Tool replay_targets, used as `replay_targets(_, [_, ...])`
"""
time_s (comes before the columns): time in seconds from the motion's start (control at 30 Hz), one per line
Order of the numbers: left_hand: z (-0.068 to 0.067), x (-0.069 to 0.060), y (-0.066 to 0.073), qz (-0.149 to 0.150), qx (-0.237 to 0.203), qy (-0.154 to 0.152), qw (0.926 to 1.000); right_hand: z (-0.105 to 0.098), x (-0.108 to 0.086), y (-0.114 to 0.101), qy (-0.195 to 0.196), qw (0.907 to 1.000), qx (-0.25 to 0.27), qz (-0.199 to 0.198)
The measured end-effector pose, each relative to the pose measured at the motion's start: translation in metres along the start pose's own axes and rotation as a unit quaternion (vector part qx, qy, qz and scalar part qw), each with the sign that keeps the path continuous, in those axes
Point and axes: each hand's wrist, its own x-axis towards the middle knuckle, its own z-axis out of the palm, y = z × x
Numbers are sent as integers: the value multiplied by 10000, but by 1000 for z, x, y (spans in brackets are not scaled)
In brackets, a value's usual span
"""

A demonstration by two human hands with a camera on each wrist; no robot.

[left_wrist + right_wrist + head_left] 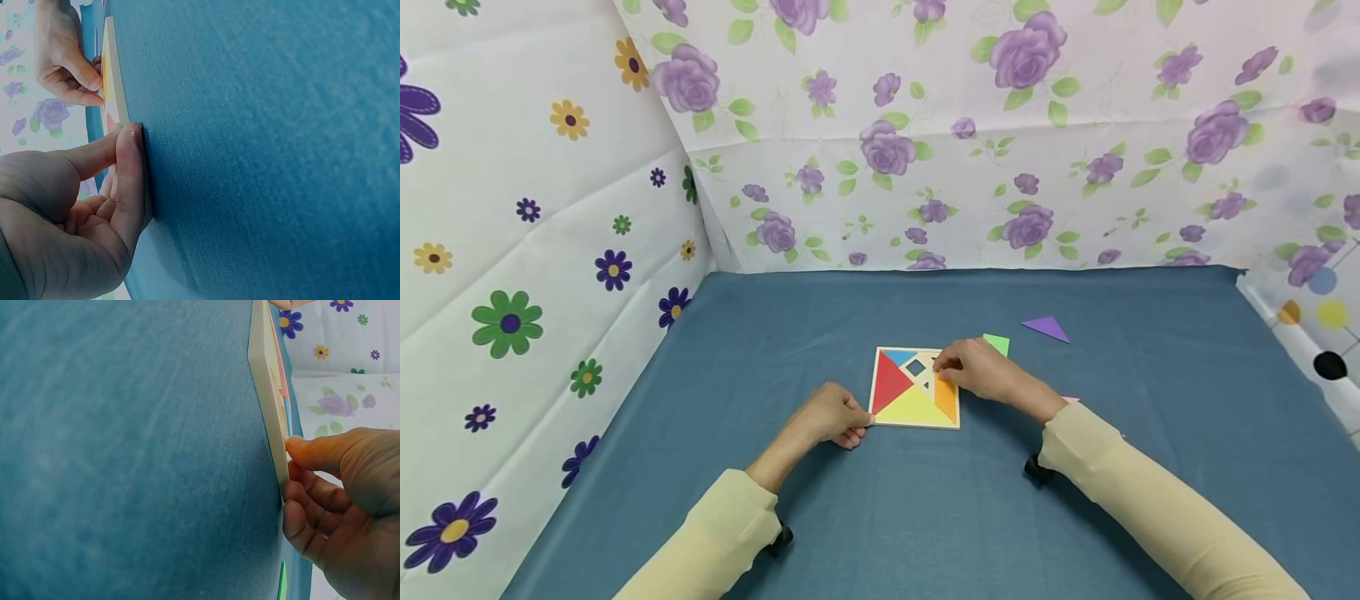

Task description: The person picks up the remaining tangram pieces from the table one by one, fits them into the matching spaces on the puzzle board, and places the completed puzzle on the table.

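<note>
At the tray's near left corner: my left hand, thumb and finger pinching the edge.
Tray: flat on the tabletop. Red triangle, blue piece and yellow triangle look seated. Pale patch with dark holes isn't filled yet.
Orange piece: right side, looks pretty much in.
Right hand: fingers curled, tips right by the orange piece, can't tell if they're actually gripping it.
Loose ones: green piece, purple triangle, pink piece mostly hidden by my wrist. Three left, I reckon.
</note>
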Motion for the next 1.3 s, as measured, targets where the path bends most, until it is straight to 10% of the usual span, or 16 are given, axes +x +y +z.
replay_targets(1.3, [4,1,1,-66,15,102,9999,-34,-37,24,1161,9916,-413,398])
